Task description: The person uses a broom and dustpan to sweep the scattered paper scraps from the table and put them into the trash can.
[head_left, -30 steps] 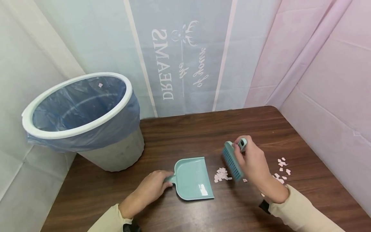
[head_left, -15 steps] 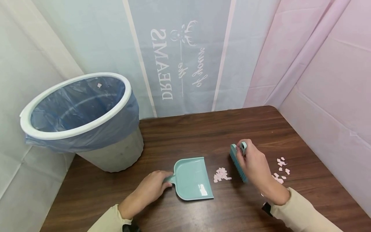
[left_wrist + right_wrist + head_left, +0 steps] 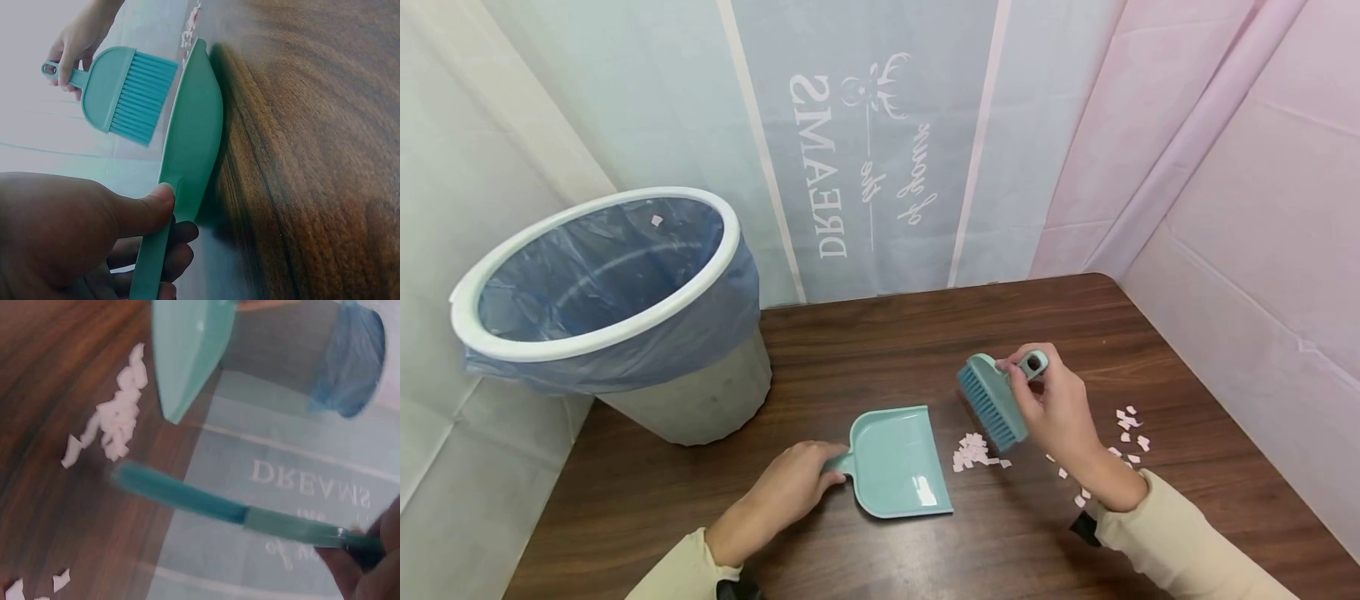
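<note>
My left hand (image 3: pixel 792 486) grips the short handle of a mint-green dustpan (image 3: pixel 895 462), which lies on the table with its straight edge facing right. In the left wrist view the thumb presses on top of that handle, fingers curled beneath. My right hand (image 3: pixel 1056 408) holds a matching hand brush (image 3: pixel 992 400) by its handle, bristles tilted down and to the left. A small heap of white paper scraps (image 3: pixel 972 451) lies between dustpan and brush, just off the pan's edge. The right wrist view shows the bristle tips (image 3: pixel 128 478) raised near the heap.
A grey bin (image 3: pixel 700 392) lined with a blue bag stands at the back left, one scrap stuck inside. More loose scraps (image 3: pixel 1127 425) are scattered to the right of the right hand. Cloth walls enclose the brown table (image 3: pixel 865 350) at the back and sides.
The brush went right and turned lower, then came back left and tilted up, its bristles now showing over the heap. A scrap now lies at the heap's right end. The left hand and dustpan stay put.
</note>
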Tool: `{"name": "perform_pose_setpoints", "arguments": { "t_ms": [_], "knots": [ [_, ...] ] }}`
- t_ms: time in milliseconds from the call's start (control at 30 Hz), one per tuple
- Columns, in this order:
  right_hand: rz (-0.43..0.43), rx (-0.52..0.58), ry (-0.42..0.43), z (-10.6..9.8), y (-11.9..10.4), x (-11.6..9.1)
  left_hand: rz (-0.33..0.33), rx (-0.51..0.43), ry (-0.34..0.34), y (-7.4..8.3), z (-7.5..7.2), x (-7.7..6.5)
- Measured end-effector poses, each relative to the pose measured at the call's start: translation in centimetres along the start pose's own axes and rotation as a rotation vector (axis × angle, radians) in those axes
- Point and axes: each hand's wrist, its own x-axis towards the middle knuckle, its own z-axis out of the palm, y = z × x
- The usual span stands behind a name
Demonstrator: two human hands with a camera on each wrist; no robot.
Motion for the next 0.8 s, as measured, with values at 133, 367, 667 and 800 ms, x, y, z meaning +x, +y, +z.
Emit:
{"name": "perform_pose_setpoints", "arguments": {
  "t_ms": [133,367,667,800],
  "knots": [
    [-0.002,0.084,-0.093,-0.7,0.8,0.6,0.0,-0.002,-0.002,-0.1,0.0,0.0],
    [-0.052,0.122,-0.228,-0.7,1.7,0.2,0.001,-0.004,0.0,-0.1,0.0,0.0],
    [-0.086,0.129,-0.298,-0.7,0.7,-0.6,-0.003,-0.009,0.006,0.0,0.0,-0.1],
    [-0.078,0.005,-0.171,-0.7,0.1,-0.9,0.002,-0.004,0.016,0.0,0.0,0.0]
  ]
}}
